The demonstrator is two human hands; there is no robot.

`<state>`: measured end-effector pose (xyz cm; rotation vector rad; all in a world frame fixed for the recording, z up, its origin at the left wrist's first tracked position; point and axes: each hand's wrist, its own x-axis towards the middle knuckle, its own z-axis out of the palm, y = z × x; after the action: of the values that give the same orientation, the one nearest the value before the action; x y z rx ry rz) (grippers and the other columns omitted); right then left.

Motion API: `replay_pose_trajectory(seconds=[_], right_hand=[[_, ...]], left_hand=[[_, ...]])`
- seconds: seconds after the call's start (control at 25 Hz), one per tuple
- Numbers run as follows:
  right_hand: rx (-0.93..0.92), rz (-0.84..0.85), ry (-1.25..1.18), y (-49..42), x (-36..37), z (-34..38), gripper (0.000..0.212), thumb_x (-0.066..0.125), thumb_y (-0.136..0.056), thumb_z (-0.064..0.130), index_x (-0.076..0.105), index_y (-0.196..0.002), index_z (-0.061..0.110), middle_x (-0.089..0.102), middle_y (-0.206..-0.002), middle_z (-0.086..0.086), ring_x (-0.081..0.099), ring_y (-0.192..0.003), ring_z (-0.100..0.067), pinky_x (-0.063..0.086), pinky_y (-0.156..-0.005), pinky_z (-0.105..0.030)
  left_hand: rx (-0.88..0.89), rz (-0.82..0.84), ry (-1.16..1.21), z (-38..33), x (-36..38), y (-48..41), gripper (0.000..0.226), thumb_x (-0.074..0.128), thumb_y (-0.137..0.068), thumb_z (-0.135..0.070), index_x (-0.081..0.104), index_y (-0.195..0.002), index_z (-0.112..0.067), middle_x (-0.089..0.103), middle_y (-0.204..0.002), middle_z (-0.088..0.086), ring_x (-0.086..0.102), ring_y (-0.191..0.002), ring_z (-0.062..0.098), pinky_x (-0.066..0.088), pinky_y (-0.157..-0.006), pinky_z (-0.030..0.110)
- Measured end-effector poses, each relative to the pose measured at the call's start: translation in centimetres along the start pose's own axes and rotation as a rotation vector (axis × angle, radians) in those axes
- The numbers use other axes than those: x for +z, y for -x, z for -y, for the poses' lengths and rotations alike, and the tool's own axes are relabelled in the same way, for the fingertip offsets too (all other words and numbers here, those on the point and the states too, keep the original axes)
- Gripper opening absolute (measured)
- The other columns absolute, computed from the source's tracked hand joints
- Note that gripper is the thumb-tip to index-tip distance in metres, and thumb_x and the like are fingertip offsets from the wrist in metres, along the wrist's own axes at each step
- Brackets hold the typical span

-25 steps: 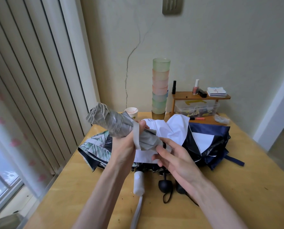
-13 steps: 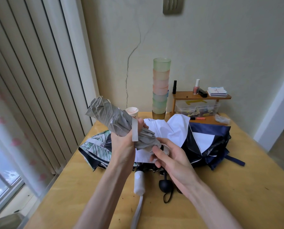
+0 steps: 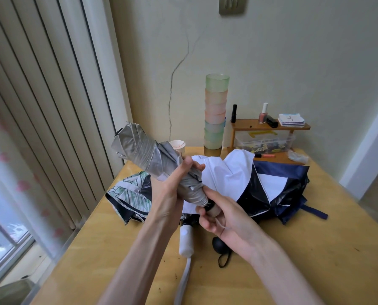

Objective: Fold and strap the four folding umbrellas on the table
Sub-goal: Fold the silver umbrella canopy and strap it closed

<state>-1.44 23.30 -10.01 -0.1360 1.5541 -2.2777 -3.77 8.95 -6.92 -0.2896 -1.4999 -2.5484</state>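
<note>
A rolled grey umbrella [image 3: 144, 150] is held above the table, tip pointing up and left. My left hand [image 3: 172, 190] grips its middle, thumb over the canopy. My right hand [image 3: 223, 212] holds the handle end, with a thin cord across the palm. Behind lie three loose umbrellas: a leaf-print one [image 3: 130, 192] at left, a white one [image 3: 225, 172] in the middle, a navy one [image 3: 285, 194] at right. A white handle [image 3: 186, 241] and a black handle [image 3: 220, 245] point toward me.
The wooden table [image 3: 315, 260] meets vertical blinds [image 3: 40, 106] on the left. At the back stand a tall stack of pastel cups [image 3: 215, 113], a small paper cup [image 3: 177, 145], and a wooden shelf [image 3: 269, 126] with bottles over a plastic box [image 3: 265, 140].
The grey strap that hung across my left hand is no longer loose in front. My right hand has closed round the handle end, and the umbrella has tilted slightly.
</note>
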Motion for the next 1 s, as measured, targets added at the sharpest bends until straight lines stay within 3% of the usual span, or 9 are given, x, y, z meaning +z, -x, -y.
replay_pose_trajectory(seconds=[0.08,0.2,0.4,0.52,0.64,0.72,0.8,0.92,1.0], right_hand=[[-0.015,0.013,0.051,0.0,-0.1,0.3,0.032,0.065,-0.101,0.042,0.076,-0.1,0.012,0.063,-0.085,-0.011,0.059,-0.066,-0.021,0.045,-0.061,-0.028],[-0.203,-0.103,0.519,-0.4,-0.8,1.1,0.028,0.063,-0.104,0.045,0.074,-0.117,0.022,0.077,-0.107,0.003,0.074,-0.099,-0.015,0.057,-0.093,-0.036],[-0.509,-0.129,0.673,-0.4,-0.9,2.2,0.03,0.073,-0.1,0.031,0.066,-0.129,0.028,0.072,-0.117,0.008,0.071,-0.11,-0.011,0.056,-0.097,-0.027],[-0.63,-0.099,0.639,-0.6,-0.4,2.4,0.03,0.073,-0.1,0.019,0.067,-0.129,0.024,0.071,-0.119,0.005,0.069,-0.114,-0.015,0.055,-0.096,-0.028],[-0.668,-0.158,0.582,-0.6,0.3,2.7,0.033,0.078,-0.094,0.037,0.069,-0.125,0.03,0.07,-0.114,0.006,0.07,-0.108,-0.019,0.054,-0.088,-0.029],[-0.693,-0.239,0.607,-0.4,0.9,2.6,0.038,0.078,-0.085,0.054,0.07,-0.118,0.035,0.069,-0.107,0.008,0.07,-0.101,-0.02,0.052,-0.08,-0.027],[-0.722,-0.31,0.615,-0.5,1.4,2.6,0.034,0.081,-0.084,0.054,0.071,-0.11,0.035,0.07,-0.101,0.009,0.07,-0.094,-0.019,0.051,-0.073,-0.027],[-0.811,-0.386,0.66,-0.6,1.5,2.4,0.012,0.083,-0.091,0.026,0.075,-0.101,0.026,0.073,-0.091,0.008,0.07,-0.09,-0.017,0.05,-0.068,-0.021],[-0.825,-0.444,0.691,-0.6,1.4,2.3,0.015,0.078,-0.092,0.01,0.077,-0.095,0.025,0.075,-0.086,0.007,0.071,-0.085,-0.015,0.051,-0.068,-0.02]], left_hand=[[0.029,-0.047,0.024,-0.3,0.4,0.0,0.018,0.074,-0.09,-0.023,0.068,-0.074,-0.019,0.06,-0.07,-0.001,0.065,-0.072,0.018,0.059,-0.087,0.037],[0.059,-0.181,0.007,-0.1,0.5,-0.5,0.022,0.076,-0.095,-0.012,0.056,-0.085,-0.013,0.049,-0.063,-0.001,0.052,-0.056,0.017,0.055,-0.064,0.033],[0.011,-0.127,-0.148,-0.3,0.3,-0.4,0.021,0.083,-0.089,-0.015,0.067,-0.076,-0.02,0.058,-0.063,0.003,0.056,-0.059,0.02,0.051,-0.064,0.035],[-0.039,-0.001,-0.222,-0.3,-0.5,-0.6,0.035,0.087,-0.072,-0.042,0.067,-0.083,-0.014,0.065,-0.073,0.007,0.063,-0.068,0.021,0.055,-0.065,0.034],[-0.086,0.1,-0.211,0.0,-0.9,-0.7,0.07,0.078,-0.059,-0.057,0.064,-0.101,-0.002,0.063,-0.089,0.023,0.062,-0.083,0.034,0.056,-0.071,0.04],[-0.08,0.163,-0.326,-0.2,-0.8,-0.6,0.088,0.084,-0.04,-0.087,0.071,-0.08,-0.01,0.065,-0.072,0.017,0.065,-0.07,0.029,0.057,-0.063,0.036],[-0.093,0.195,-0.389,-0.5,-0.7,-0.4,0.092,0.065,-0.019,-0.106,0.07,-0.054,-0.021,0.06,-0.056,0.01,0.063,-0.054,0.018,0.056,-0.054,0.029],[-0.113,0.242,-0.36,-0.5,-0.9,-0.4,0.093,0.083,-0.04,-0.087,0.079,-0.085,-0.005,0.062,-0.076,0.022,0.062,-0.064,0.026,0.057,-0.057,0.032],[-0.127,0.27,-0.357,-0.5,-1.1,-0.5,0.056,0.077,-0.066,-0.043,0.074,-0.094,0.006,0.06,-0.072,0.019,0.059,-0.061,0.026,0.055,-0.054,0.031]])
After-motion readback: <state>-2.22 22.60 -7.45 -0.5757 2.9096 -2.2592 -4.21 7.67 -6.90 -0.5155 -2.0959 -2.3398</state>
